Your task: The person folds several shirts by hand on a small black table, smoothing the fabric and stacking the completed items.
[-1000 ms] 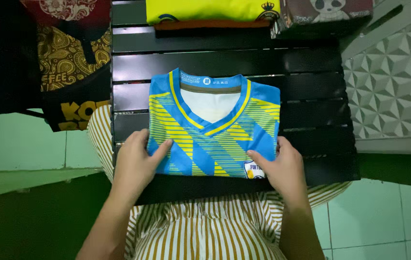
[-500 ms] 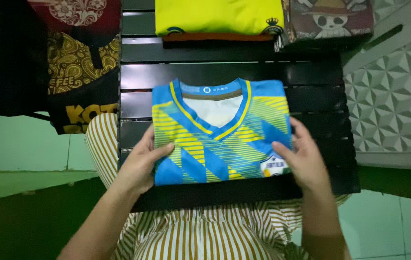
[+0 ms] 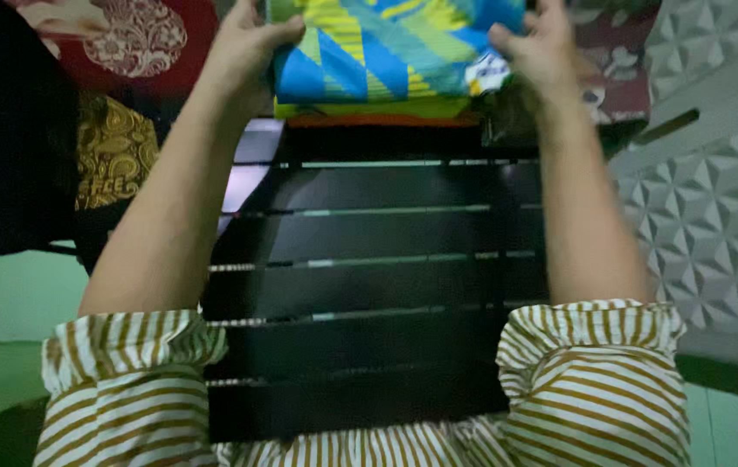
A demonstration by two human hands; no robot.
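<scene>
Both arms reach straight out toward twelve o'clock across the black slatted table (image 3: 369, 294), and between the two hands sits a folded blue jersey with yellow stripes and triangle shapes (image 3: 390, 47), up at the far edge of the view with its upper part cut off by the frame. The left hand (image 3: 248, 43) grips the jersey's edge at about eleven o'clock, thumb laid over the top of the cloth and the other fingers curled under it, pinching the fabric. The right hand (image 3: 537, 47) holds the opposite edge at about one o'clock, thumb on top next to a small round crest (image 3: 483, 73) at the jersey's corner, the fingers wrapped round the side and pressed together. Directly beneath the jersey lies a bright yellow folded shirt (image 3: 369, 108), touching it, and under that an orange folded garment (image 3: 377, 122) shows as a thin strip on the table's far slats. At two o'clock, just beside the right wrist, is a dark red printed cloth (image 3: 619, 82). At ten o'clock hang a red fabric with a pale floral medallion (image 3: 140, 39), a black and gold paisley fabric (image 3: 114, 151) and a black garment (image 3: 1, 147). Striped white and mustard sleeves (image 3: 131, 380) with ruffled cuffs cover both upper arms at seven and five o'clock. A grey wall panel with raised geometric facets (image 3: 715, 216) stands at three o'clock.
</scene>
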